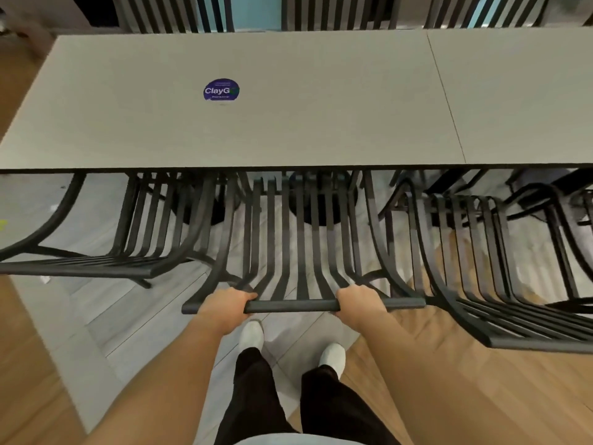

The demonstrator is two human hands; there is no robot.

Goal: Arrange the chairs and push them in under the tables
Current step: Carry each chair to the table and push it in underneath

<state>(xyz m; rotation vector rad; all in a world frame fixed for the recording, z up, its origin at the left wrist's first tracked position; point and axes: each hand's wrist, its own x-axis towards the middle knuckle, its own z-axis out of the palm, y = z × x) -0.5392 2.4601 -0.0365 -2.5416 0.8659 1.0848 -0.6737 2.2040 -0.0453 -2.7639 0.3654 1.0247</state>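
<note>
**Squarely now: sliding the middle chair home**

Here, at the far left, a neighbouring chair (96,264) sits beside the one in hand, its slatted back turned at an angle to the table edge, so it looks like it wants straightening later. Its seat seems partly under the table (288,123), which stretches across the upper frame with a round blue sticker (221,90) on top.

Next comes the left hand (226,308), closed over the top rail of the middle chair (298,245), fingers curled over the bar near its left end. The chair stands directly in front of the person, its slats running forward and its seat partly beneath the tabletop edge. The right hand (361,301) is wrapped round the same rail toward its right end, so the two grips sit roughly evenly either side of centre.

That even spacing is the thing to use: pushing equally with both hands should keep the back parallel to the table edge and stop the chair slewing into its neighbours. Likely the legs will drag on the floor, so a slight lift of the rail while easing forward would help. The dark table pedestals (321,203) lie ahead under the top; the seat should stop short of them.

To the right, another chair (481,268) stands close and angled, its frame just beside the middle one, a probable snag point.
</note>
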